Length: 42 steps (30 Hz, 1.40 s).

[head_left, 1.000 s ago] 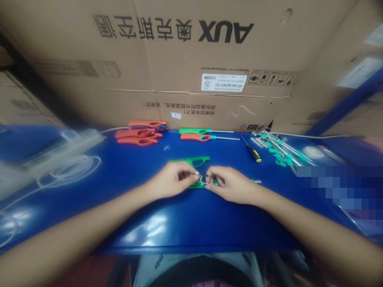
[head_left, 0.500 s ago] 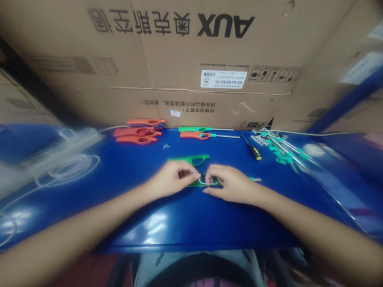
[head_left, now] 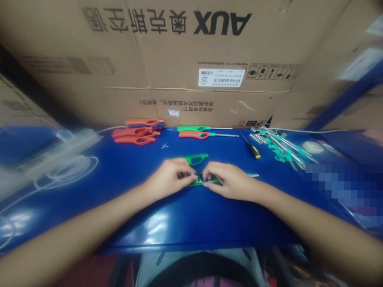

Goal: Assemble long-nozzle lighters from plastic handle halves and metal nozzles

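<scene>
Between my hands lies a green lighter shell [head_left: 198, 181] on the blue table, partly hidden by fingers. A metal lighter tube [head_left: 255, 175] with a teal base sticks out past my right hand. My left hand [head_left: 169, 177] is closed, thumb and forefinger pinching the end of a thin pale wire over the shell. My right hand [head_left: 233, 179] is closed too, its fingertips on the same wire [head_left: 211, 181] at the shell's middle. Just behind my hands rests another green shell half [head_left: 197, 159], with an oval trigger opening.
Several orange lighter shells [head_left: 136, 137] lie back left, near tiny metal bits [head_left: 164, 146]. Behind are a green lighter [head_left: 191, 128] and an orange lighter [head_left: 194, 135]. A screwdriver [head_left: 253, 148] and teal-based metal tubes [head_left: 279, 147] lie right; a power strip [head_left: 64, 149] stands left.
The loop of pale wire between my hands has flattened down over the green shell. My hands have stayed near the same spot, the fingertips shifting slightly.
</scene>
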Tool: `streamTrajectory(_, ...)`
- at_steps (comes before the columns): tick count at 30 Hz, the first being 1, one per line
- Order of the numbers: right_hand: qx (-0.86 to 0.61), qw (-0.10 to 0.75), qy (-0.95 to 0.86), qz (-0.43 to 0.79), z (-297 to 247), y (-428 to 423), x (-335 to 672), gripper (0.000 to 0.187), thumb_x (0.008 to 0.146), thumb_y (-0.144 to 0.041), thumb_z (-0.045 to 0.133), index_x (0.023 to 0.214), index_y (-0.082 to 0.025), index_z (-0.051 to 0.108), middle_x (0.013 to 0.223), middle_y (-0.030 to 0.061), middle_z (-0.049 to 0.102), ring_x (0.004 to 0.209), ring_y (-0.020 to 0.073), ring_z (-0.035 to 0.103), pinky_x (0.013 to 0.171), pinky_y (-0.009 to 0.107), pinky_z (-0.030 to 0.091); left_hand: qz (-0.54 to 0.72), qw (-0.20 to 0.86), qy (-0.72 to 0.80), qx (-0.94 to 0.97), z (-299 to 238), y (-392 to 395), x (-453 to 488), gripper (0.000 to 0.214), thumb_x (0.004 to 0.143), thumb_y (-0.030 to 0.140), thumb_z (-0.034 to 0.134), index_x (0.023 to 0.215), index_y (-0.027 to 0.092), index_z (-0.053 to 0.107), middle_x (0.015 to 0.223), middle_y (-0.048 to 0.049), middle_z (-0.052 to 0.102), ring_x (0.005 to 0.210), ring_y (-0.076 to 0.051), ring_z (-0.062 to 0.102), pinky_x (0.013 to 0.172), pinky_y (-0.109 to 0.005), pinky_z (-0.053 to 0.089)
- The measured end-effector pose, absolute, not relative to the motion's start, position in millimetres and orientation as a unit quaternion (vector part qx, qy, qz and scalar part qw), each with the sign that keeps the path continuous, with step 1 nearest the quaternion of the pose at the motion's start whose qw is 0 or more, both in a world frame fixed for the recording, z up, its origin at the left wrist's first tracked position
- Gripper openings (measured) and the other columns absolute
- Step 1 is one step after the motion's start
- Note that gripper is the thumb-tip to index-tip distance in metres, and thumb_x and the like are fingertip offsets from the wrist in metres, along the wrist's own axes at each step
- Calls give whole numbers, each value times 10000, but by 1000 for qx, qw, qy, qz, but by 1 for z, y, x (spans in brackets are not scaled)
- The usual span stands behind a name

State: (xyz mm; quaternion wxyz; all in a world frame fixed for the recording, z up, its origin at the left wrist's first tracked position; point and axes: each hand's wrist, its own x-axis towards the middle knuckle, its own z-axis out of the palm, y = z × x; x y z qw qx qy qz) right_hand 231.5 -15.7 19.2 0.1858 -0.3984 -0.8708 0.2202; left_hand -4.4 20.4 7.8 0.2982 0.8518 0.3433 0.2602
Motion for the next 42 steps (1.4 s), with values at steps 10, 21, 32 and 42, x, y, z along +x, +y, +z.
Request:
streamTrajectory(10,-413,192,-858,239,18,-16,228,61,891,-170,655,936,-207,635,931,10,650,809,138,592,708,244,413,204,231,302,902,17,18,-7,191,942,205,611,981,158,791,873,-65,668,799,-160,646,754,-266,502)
streamTrajectory(21,-461,226,-732,448,16,-5,236,198,899,-375,645,903,-188,578,602,-82,424,530,90,368,513,223,300,217,201,292,909,13,21,-10,153,935,183,642,958,130,783,869,-65,676,791,-157,654,753,-262,510)
streamTrajectory(32,-444,214,-776,393,17,-10,231,114,894,-253,611,976,-186,569,625,-81,460,553,91,411,539,215,342,159,136,300,931,12,15,-8,210,977,233,581,947,142,768,904,-57,659,786,-171,655,725,-276,499)
streamTrajectory(42,-473,191,-830,227,12,-14,226,146,909,-235,648,1054,-230,669,708,-49,585,632,106,525,585,223,327,86,92,295,947,25,8,-10,221,986,250,553,1033,185,759,927,-46,663,758,-176,661,667,-275,483)
